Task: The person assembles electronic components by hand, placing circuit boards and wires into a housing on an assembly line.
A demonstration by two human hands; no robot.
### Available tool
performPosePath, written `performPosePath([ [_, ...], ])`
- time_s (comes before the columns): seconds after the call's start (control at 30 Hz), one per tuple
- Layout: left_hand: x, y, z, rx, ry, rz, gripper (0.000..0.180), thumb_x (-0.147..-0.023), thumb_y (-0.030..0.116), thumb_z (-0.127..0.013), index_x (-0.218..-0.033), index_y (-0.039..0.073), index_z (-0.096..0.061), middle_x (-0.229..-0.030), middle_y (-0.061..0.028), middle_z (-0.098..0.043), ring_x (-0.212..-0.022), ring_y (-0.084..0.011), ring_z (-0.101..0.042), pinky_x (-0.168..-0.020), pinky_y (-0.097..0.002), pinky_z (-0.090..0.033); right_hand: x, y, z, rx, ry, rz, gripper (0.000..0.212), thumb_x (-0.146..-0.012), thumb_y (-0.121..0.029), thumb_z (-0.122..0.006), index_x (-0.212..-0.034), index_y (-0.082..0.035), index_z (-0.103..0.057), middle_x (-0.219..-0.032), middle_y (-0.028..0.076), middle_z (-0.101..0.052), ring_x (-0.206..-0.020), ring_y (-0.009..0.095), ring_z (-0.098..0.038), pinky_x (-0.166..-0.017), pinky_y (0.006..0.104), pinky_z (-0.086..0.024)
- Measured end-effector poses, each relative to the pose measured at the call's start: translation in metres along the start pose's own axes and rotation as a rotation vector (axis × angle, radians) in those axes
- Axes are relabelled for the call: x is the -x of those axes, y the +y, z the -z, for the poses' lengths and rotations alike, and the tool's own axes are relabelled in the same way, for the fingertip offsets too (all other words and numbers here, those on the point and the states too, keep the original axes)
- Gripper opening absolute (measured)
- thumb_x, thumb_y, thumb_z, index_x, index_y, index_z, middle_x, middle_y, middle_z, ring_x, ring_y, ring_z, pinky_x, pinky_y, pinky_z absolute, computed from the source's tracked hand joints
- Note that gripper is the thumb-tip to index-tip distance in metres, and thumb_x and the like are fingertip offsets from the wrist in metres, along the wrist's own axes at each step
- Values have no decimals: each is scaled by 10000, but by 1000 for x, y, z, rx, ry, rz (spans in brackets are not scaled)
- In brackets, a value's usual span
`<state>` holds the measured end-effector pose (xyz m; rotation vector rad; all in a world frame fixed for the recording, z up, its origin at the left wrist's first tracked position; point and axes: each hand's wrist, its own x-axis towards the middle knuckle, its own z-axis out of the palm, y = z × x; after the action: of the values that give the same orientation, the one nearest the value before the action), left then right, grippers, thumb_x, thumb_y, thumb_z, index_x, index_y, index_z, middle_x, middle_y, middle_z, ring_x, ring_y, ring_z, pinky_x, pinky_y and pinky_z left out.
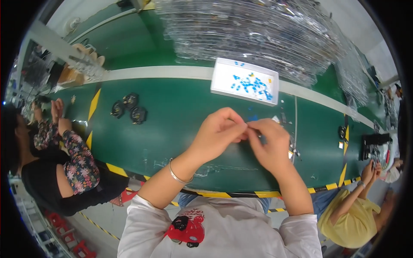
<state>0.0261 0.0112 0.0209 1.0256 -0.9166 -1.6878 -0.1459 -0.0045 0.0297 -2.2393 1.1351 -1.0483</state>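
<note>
Over the green work surface (172, 142), my left hand (221, 131) and my right hand (271, 139) meet at the fingertips. Both are closed in a pinch, thumbs and forefingers together. Whatever lies between them is too small or too hidden to make out. Just beyond my hands stands a shallow white box (221, 89) with many small blue pieces (254, 86) scattered inside and a few yellow bits. A few small blue pieces (254, 117) lie on the surface behind my fingers. Small metal and white parts (294, 150) sit beside my right hand.
Three round black parts (130, 101) lie to the left. Tall stacks of clear plastic trays (254, 30) rise behind the white rail (163, 73). Yellow-black tape (215, 194) marks the near edge. Co-workers sit at the left (43, 172) and right (350, 219).
</note>
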Motion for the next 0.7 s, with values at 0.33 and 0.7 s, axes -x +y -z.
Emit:
performPosePath([
  [0.33, 49, 61, 180, -1501, 739, -430, 314, -765, 221, -694, -1010, 34, -636, -1074, -170, -620, -1051, -343, -554, -913, -393, -425, 15, 12, 7, -237, 74, -159, 96, -731, 42, -634, -815, 14, -597, -798, 82, -640, -682, 155, -614, -672, 256, -494],
  [0.7, 31, 13, 143, -1526, 578, -317, 514, -792, 276, -678, -1253, 115, -519, -1381, -160, -430, -1329, -390, -307, -1086, -511, -202, 26, 18, 8, -416, -76, -347, 97, -779, 84, -591, -829, 7, -560, -805, 43, -595, -801, 121, -603, -748, 248, -474],
])
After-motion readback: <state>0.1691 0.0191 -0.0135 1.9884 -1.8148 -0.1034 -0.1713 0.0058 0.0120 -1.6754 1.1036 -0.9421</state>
